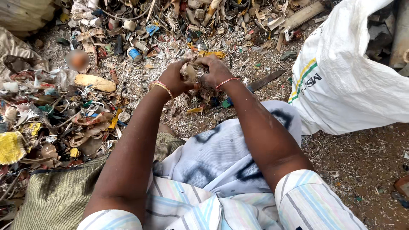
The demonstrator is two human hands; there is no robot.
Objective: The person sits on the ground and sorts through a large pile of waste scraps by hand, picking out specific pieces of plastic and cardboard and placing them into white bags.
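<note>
Both hands clenched on one scrap.
Left hand [172, 79] and right hand [216, 70] meet, grasping a crumpled scrap [190, 71] (kind unclear).

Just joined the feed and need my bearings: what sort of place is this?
Probably an outdoor scrap-sorting yard. Both hands pull at a crumpled scrap over dirt ground strewn with a heap of mixed waste, beside a big white sack.

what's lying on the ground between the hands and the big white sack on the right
In the head view, a long dark flat blade-like strip lies on the littered ground between the right hand and the white sack; small debris surrounds it.
</note>
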